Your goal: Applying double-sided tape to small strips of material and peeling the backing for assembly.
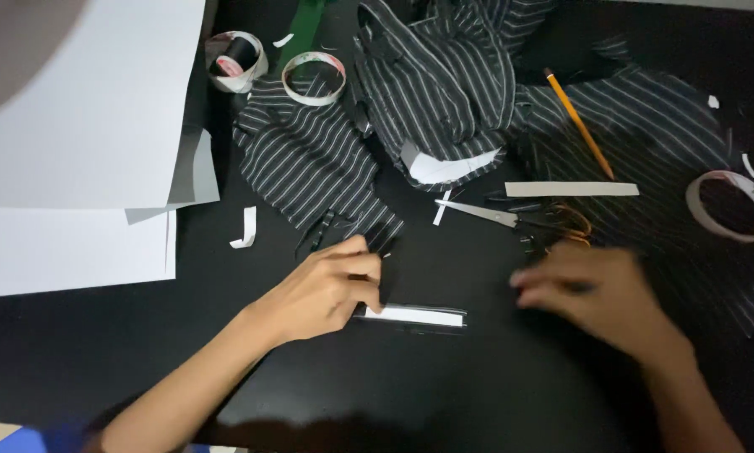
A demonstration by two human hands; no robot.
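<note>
A: What's the left hand [327, 289] doing?

B: Fingers are pinching one end of a narrow white strip [415, 315] w/ a dark edge, pressing it flat on the black table [444, 386]. Taking that strip as the landmark for everything else.

A: And the right hand [599, 294]?

B: It's blurring, hanging just right of the strip, fingers curling loosely. Can't tell if it's gripping anything.

A: How far along is the work looking?

B: My guess is midway. One strip's lying wrapped or edged in dark stuff; a second plain white strip [572, 190] is sitting up and right of it, bare. Small paper scraps are lying above-left of it, so cutting's been happening. Most of the striped fabric [327, 159] is bunching up uncut, above the strip.

A: Tools?

B: Scissors [511, 218] are resting above-right of the strip, near the right hand's fingertips. Pencil [578, 124] is lying further up-right on the cloth.

A: Any rolls or packages?

B: Three tape rolls. A white roll w/ red markings [313, 77] is sitting well above the strip; a roll w/ a black core [236, 60] is left of that one; a pale ring [732, 205] is sitting far right. Big white paper sheets [75, 143] are stacking up far upper-left. Print's too small to make out.
</note>
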